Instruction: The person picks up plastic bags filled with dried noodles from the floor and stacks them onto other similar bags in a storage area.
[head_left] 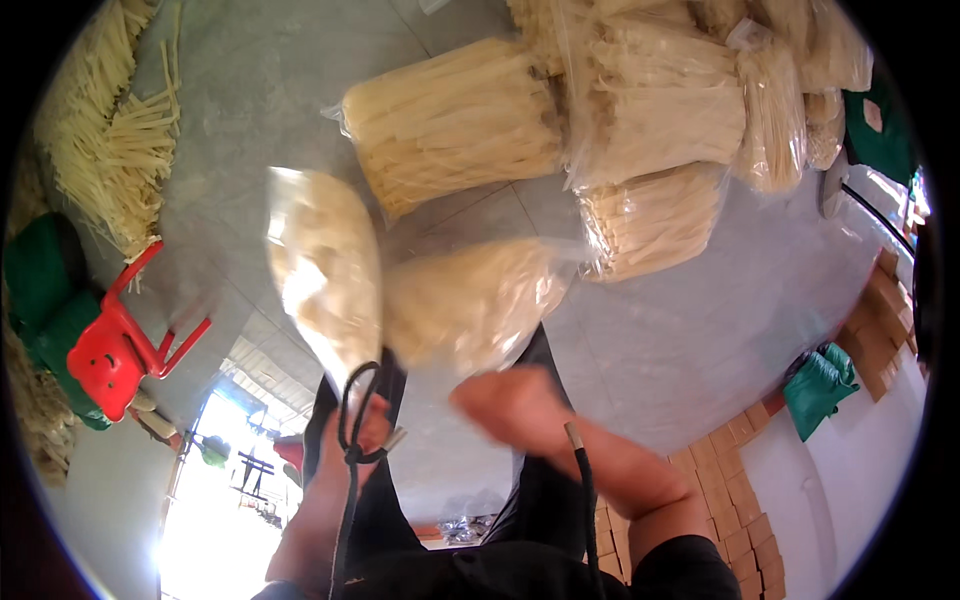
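Clear plastic over pale yellow contents, probably flat dried strips, though blur hides the detail: two bags lie ahead of the person's legs, above grey tiled floor (270, 90). Long bag (322, 255) on the left; its axis runs nearly straight away from the person, far end leaning slightly left, near end tapering to a neck at the left hand (374, 428). That hand appears closed round the neck, though a looped black cord (348, 490) crosses in front and hides some of the grip. Wider bag (465, 300) just to its right, apparently touching it; axis crosswise, right end rising a little farther off. Right hand (510, 408) nearer to this one, just below its lower edge, knuckles forward, fingers toward the left; heavily blurred, so cannot tell whether it is pinched, loose or in contact. Right forearm (625, 465) comes in aslant from the lower right. Beyond the pair: bagged strip bundle (455, 120), long axis crosswise, and a heap of similar bags (655, 95) to its right. Far left, loose strips (140, 150) in a pile, red plastic stool (108, 362) near them, dark green sack (45, 260) behind. Right side: small cardboard boxes (735, 500) stacked, green plastic bag (820, 390) beside the pale wall (800, 510).
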